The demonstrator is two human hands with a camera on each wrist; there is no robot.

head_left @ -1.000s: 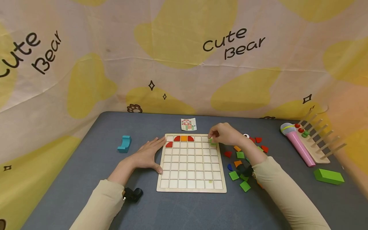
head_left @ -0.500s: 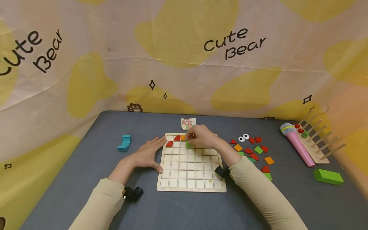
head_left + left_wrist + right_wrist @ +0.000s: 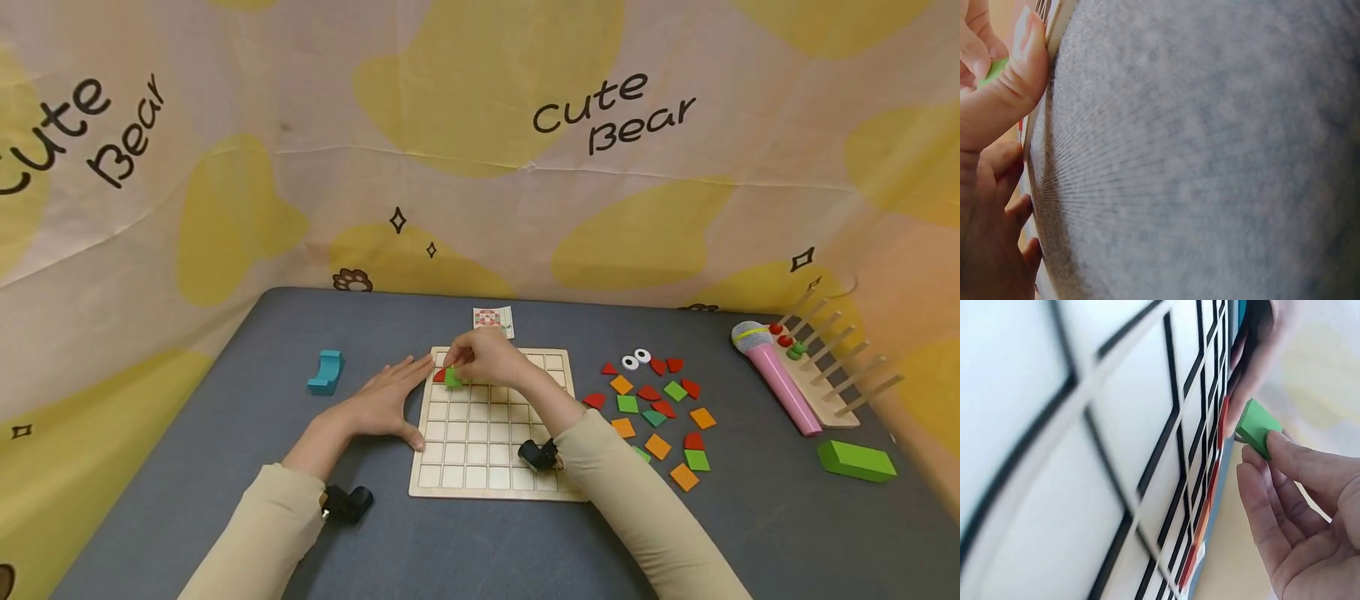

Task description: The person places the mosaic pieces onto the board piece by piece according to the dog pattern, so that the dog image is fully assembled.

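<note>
My right hand (image 3: pixel 489 357) pinches a green square tile (image 3: pixel 452 378) over the upper left of a wooden grid board (image 3: pixel 463 492). In the right wrist view the tile (image 3: pixel 1256 424) sits tilted between thumb and fingertips, apart from the board's surface. A red quarter-round tile (image 3: pixel 439 377) lies in a cell just left of it. My left hand (image 3: pixel 378 404) rests along the board's left edge, fingers spread, thumb (image 3: pixel 1025 69) against the rim. Red and orange tiles in the top row show as a thin line in the right wrist view; my right hand hides them from the head view.
Several loose red, orange and green tiles (image 3: pixel 657 446) lie right of the board, with two white rings (image 3: pixel 630 362). A patterned card (image 3: pixel 492 318) lies behind it. A blue block (image 3: pixel 326 372) is left; a pink microphone (image 3: pixel 786 387), pegged rack (image 3: pixel 836 408) and green block (image 3: pixel 857 461) are right.
My right hand has carried the green square tile leftward across the board, from its upper right corner to beside the red tile. The left hand has stayed in place.
</note>
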